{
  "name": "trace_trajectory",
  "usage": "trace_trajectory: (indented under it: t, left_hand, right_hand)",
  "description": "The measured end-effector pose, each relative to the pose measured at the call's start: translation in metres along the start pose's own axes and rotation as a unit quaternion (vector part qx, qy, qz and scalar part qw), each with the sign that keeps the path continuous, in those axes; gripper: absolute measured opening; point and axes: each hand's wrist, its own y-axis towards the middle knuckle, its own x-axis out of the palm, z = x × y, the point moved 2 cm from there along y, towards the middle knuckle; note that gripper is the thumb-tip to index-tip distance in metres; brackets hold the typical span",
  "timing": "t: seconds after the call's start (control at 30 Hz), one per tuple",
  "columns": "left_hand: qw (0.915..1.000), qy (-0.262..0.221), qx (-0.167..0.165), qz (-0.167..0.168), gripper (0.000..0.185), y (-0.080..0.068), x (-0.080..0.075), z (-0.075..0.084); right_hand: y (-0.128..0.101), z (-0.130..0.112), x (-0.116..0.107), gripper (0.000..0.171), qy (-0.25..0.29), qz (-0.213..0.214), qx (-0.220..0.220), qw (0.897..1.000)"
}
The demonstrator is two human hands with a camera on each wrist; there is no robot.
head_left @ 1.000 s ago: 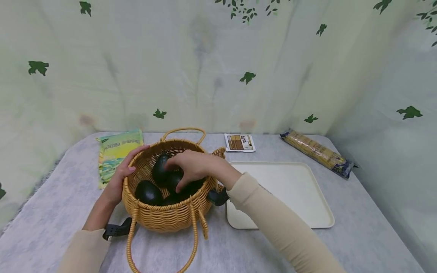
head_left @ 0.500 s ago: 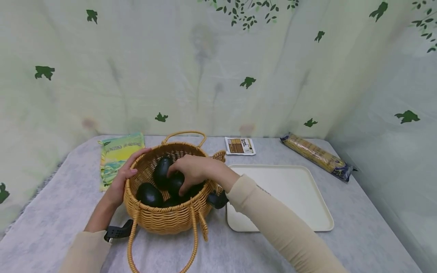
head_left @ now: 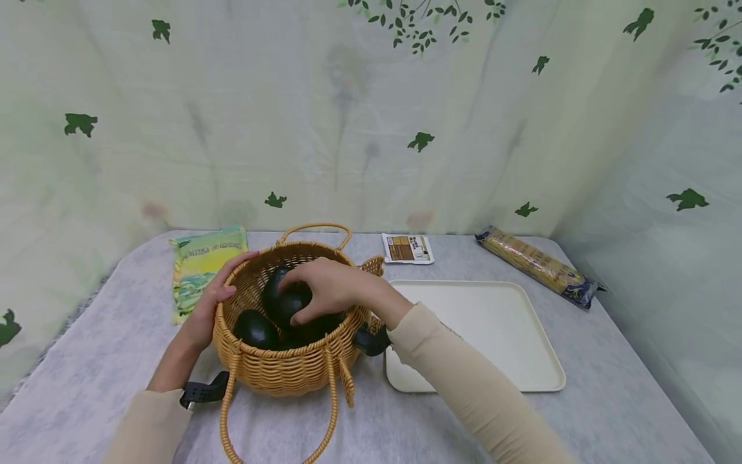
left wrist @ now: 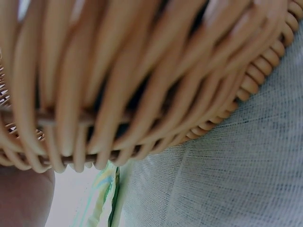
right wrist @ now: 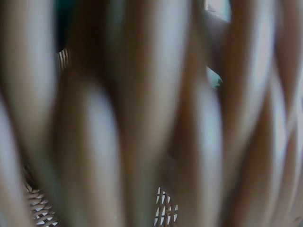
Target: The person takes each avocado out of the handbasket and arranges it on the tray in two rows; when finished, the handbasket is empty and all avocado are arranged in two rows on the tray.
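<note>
Inside basket (head_left: 278, 374), right hand (head_left: 324, 287) curled over avocado (head_left: 292, 301).

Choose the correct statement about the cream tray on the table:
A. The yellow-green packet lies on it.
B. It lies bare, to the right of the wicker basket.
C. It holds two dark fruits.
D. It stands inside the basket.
B. In the head view the cream tray lies with nothing on it, to the right of the wicker basket; the dark fruits are in the basket, where the right hand grips one.
</note>
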Motion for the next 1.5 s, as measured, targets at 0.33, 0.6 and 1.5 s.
trace_trajectory:
  t: [0.33,0.6,1.5]
  left_hand:
    - [0.9999,0.015,-0.004,0.000,0.059,0.0009,-0.0004,-0.0008]
    - [0.9998,0.017,-0.009,0.006,0.059,-0.0011,-0.0015,-0.0006]
    - [0.9994,0.031,-0.017,0.000,0.059,-0.0044,-0.0022,-0.0002]
  right_hand:
    - [-0.0049,-0.0023,-0.0020,0.059,0.001,0.030,-0.010,0.999]
    - [-0.0039,-0.0060,-0.0007,0.056,0.008,0.035,-0.024,0.999]
    - [-0.0069,-0.0067,0.0043,0.059,0.045,0.081,-0.018,0.996]
